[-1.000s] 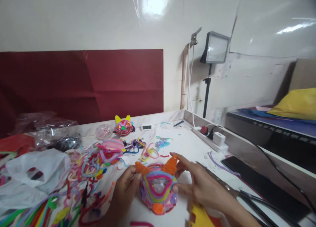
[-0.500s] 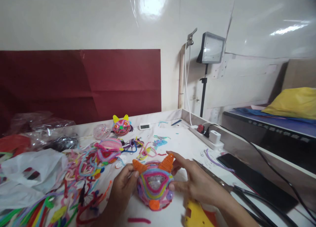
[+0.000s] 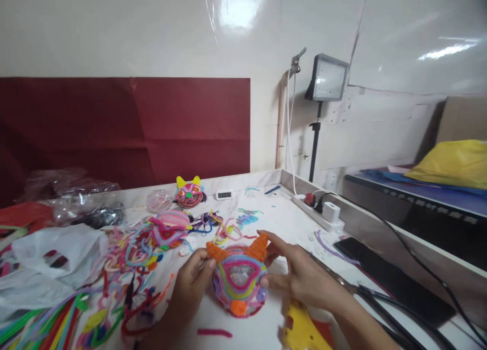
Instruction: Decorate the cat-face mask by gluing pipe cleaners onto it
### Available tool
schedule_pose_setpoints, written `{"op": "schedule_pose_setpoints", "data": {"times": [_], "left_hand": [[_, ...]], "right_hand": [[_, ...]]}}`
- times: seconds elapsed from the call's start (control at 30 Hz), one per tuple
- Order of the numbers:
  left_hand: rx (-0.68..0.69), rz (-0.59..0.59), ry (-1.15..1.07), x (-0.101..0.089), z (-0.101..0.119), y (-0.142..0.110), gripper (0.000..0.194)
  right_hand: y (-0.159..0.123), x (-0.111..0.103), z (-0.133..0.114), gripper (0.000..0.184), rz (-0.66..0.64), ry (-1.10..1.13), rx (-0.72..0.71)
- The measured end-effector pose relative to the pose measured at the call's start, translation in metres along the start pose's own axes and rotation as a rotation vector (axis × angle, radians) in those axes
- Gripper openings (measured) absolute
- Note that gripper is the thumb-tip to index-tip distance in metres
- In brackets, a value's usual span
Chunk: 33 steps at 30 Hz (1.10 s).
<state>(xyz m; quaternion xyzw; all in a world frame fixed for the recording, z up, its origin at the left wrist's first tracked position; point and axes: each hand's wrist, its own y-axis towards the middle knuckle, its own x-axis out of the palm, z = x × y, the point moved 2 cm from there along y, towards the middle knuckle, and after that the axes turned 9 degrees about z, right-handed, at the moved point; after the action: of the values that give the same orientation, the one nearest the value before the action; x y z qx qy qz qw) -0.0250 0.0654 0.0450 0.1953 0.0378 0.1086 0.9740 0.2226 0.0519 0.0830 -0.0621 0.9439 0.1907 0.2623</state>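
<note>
Between my hands is a round animal-face craft [image 3: 240, 281], made of coloured pipe cleaners with a clear middle and an orange nose. Two orange pointed ears rise from its top. My left hand [image 3: 194, 279] pinches it by the left ear [image 3: 216, 250]. My right hand [image 3: 299, 271] grips its right side, with a finger behind the right ear [image 3: 258, 247] and the thumb on the rim. A short magenta pipe cleaner [image 3: 214, 333] lies in front of it. Near my right wrist are a yellow glue gun [image 3: 304, 329] and scissors [image 3: 352, 287], partly hidden by my arm.
Loose pipe cleaners [image 3: 49, 324] and a white plastic bag [image 3: 57, 264] cover the left. Another craft face [image 3: 189, 194] with yellow ears stands at the back beside a small digital clock [image 3: 224, 194]. At right are a power strip [image 3: 317, 215] and a black phone [image 3: 395, 279].
The view has shifted slightly. Both hands keep their hold on the craft face, which looks almost unmoved.
</note>
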Motion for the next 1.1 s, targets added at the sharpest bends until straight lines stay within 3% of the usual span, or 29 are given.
{"op": "schedule_pose_setpoints", "data": {"times": [0.73, 1.1], "left_hand": [[-0.016, -0.043, 0.021, -0.004, -0.016, 0.005, 0.025], [0.000, -0.025, 0.033, -0.003, -0.010, 0.004, 0.023]], "right_hand": [[-0.001, -0.002, -0.006, 0.068, -0.013, 0.034, -0.012], [0.003, -0.001, -0.008, 0.059, 0.054, 0.059, -0.017]]}}
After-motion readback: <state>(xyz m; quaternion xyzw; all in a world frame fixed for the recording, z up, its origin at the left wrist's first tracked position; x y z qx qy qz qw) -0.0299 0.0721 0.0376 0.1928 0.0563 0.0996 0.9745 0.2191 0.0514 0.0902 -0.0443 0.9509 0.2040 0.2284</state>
